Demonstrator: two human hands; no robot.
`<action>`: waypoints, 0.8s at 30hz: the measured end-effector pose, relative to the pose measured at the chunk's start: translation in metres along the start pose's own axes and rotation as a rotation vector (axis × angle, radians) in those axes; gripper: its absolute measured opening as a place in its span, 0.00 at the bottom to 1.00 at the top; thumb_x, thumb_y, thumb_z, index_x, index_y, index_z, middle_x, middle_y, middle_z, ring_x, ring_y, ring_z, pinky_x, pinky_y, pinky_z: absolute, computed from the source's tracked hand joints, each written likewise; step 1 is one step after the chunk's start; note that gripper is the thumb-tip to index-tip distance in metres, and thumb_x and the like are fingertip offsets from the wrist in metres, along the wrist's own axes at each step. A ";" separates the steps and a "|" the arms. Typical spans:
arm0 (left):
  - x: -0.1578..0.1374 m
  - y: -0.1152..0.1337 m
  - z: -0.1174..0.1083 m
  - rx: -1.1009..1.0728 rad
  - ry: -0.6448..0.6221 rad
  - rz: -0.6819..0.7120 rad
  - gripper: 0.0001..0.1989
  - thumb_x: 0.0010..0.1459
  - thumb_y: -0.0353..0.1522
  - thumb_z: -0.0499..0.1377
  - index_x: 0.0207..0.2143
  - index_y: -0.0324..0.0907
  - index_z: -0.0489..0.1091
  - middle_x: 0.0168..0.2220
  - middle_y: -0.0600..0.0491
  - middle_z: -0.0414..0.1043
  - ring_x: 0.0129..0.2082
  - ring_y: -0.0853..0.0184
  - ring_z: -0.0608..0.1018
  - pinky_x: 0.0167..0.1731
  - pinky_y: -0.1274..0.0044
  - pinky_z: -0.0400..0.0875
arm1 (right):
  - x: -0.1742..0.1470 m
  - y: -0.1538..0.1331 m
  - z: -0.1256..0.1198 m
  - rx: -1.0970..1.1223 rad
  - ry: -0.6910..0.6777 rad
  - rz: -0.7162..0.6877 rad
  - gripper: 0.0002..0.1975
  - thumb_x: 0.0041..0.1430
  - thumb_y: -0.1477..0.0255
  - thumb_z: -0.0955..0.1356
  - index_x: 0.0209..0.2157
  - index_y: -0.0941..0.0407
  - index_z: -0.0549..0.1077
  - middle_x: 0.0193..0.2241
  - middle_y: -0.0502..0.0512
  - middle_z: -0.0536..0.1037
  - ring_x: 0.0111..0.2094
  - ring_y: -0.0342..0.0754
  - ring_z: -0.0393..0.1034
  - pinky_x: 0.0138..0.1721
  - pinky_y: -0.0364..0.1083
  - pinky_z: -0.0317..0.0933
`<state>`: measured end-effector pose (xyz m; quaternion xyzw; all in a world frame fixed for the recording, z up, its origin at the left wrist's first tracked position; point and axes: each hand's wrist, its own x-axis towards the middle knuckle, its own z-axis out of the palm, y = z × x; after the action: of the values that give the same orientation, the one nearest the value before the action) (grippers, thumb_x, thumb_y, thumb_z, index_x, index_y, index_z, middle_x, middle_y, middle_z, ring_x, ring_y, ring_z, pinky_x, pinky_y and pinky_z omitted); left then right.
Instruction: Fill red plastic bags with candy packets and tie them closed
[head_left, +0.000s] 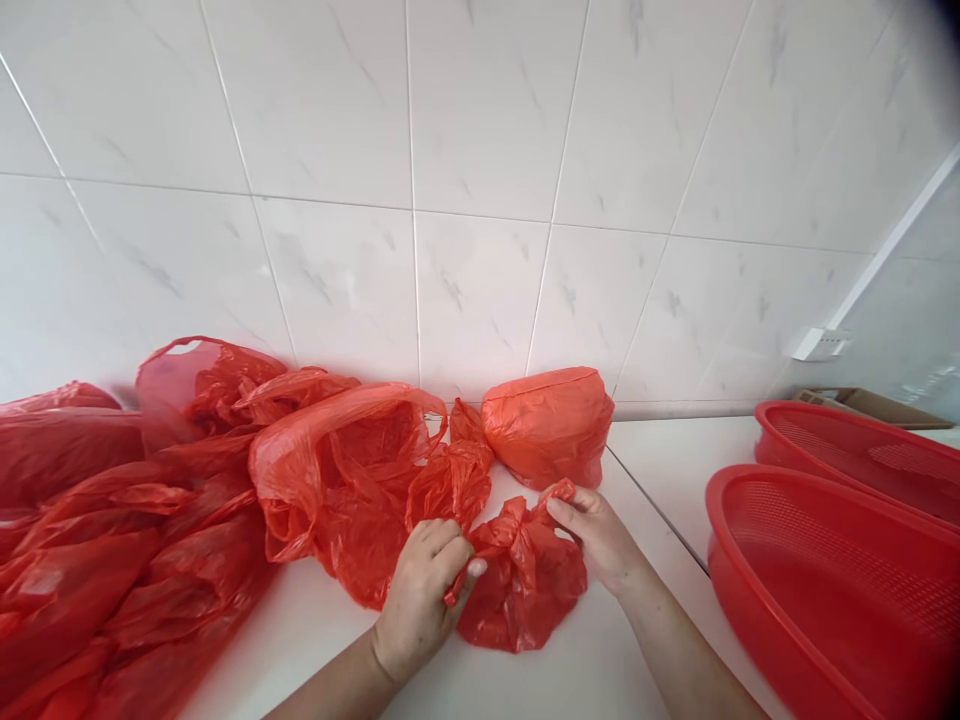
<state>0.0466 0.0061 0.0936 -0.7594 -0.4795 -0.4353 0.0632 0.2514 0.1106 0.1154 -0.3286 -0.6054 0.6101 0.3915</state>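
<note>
A small red plastic bag lies on the white table between my hands, its top gathered and twisted. My left hand is closed on one end of the bag's top, a bit of red film poking out below the fingers. At the opposite end, my right hand pinches the other twisted corner between thumb and fingers. Just behind, a filled red bag rests against the wall, with its top bunched to the left. A crumpled open red bag with a loop handle sits beyond my left hand.
A large heap of crumpled red bags covers the left side. On the right stand two red plastic baskets, a near basket and a far basket. Behind them are a cardboard box and a wall socket. Tiled wall closes the back.
</note>
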 end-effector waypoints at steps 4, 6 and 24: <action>0.004 0.007 -0.003 -0.004 -0.036 0.030 0.14 0.64 0.30 0.47 0.23 0.42 0.57 0.23 0.55 0.59 0.24 0.68 0.61 0.27 0.75 0.56 | 0.009 0.008 -0.018 -0.087 0.266 0.040 0.16 0.51 0.56 0.69 0.31 0.56 0.72 0.32 0.53 0.75 0.35 0.47 0.69 0.36 0.46 0.62; 0.004 0.011 0.000 -0.027 -0.059 0.085 0.14 0.63 0.30 0.47 0.22 0.42 0.56 0.22 0.55 0.60 0.24 0.68 0.61 0.27 0.75 0.56 | 0.013 0.015 -0.030 -0.142 0.405 0.073 0.18 0.51 0.55 0.68 0.34 0.56 0.72 0.36 0.56 0.75 0.37 0.49 0.69 0.35 0.46 0.61; -0.004 0.021 0.023 -0.082 -0.422 -0.015 0.45 0.45 0.49 0.64 0.63 0.49 0.50 0.59 0.38 0.59 0.50 0.44 0.71 0.46 0.59 0.69 | -0.004 0.029 -0.031 0.091 -0.178 0.345 0.19 0.54 0.55 0.67 0.28 0.57 0.76 0.30 0.59 0.79 0.33 0.53 0.74 0.38 0.50 0.66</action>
<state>0.0764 0.0046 0.0834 -0.8321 -0.4695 -0.2863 -0.0724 0.2783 0.1238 0.0842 -0.3541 -0.5442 0.7216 0.2404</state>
